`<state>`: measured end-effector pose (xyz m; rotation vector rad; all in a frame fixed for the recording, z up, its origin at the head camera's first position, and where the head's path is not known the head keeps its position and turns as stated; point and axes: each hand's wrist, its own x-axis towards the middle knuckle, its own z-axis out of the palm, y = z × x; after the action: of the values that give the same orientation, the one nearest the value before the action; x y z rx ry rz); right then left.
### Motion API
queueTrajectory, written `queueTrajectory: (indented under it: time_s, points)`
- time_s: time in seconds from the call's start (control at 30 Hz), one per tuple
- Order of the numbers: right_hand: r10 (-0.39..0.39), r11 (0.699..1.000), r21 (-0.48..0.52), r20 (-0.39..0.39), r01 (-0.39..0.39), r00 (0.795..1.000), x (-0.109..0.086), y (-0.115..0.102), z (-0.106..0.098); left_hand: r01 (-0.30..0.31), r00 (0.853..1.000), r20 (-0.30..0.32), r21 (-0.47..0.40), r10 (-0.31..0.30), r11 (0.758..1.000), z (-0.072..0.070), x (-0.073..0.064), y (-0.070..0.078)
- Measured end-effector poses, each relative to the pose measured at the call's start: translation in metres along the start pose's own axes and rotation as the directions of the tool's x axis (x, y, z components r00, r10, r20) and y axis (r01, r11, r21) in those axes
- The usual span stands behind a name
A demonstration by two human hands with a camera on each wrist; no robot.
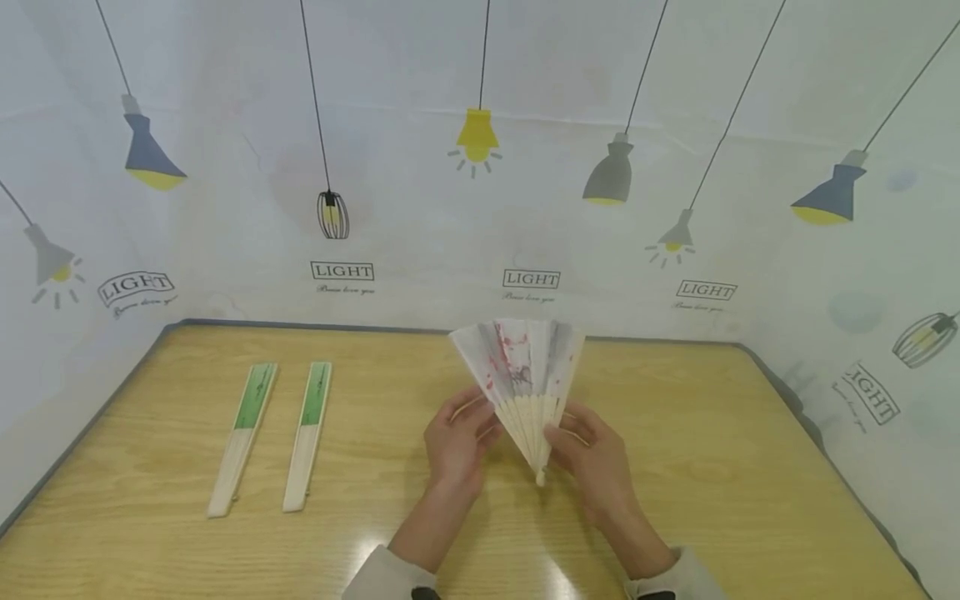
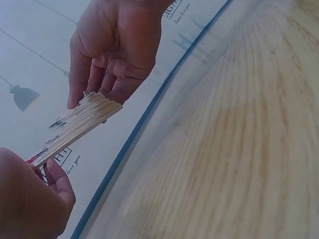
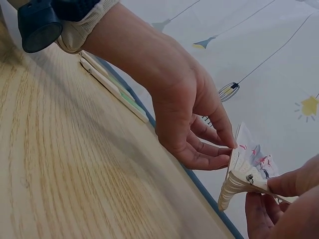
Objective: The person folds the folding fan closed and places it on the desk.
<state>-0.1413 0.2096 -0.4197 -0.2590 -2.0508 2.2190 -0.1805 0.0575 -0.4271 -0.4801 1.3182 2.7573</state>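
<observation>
A partly spread folding fan (image 1: 525, 362) is held up over the table, its white leaf painted with pink-red and grey marks. Its pale ribs narrow to the pivot at the bottom. My left hand (image 1: 454, 446) holds the fan's left edge with bent fingers; the fingertips at that edge show in the right wrist view (image 3: 182, 107). On the opposite edge, above the pivot, my right hand (image 1: 600, 458) pinches the ribs, its thumb in front and the other fingers partly hidden behind. Between the hands, the left wrist view catches the stacked ribs (image 2: 84, 124) from the side.
Two closed folding fans, a left one (image 1: 243, 433) and a right one (image 1: 307, 437), lie side by side on the left of the wooden table (image 1: 375, 417). Both have green upper parts. A white curtain (image 1: 420, 217) printed with lamps surrounds the table's back and sides.
</observation>
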Motion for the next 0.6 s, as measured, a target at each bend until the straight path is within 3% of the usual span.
queueTrajectory:
  time_s: [0.6]
  points:
    - [-0.009, 0.999, -0.033, 0.031, 0.01, 0.999, -0.0016, -0.0006, 0.0, 0.001, 0.999, 0.049, 0.025, -0.002, 1.0, -0.0006, -0.0015, -0.0003]
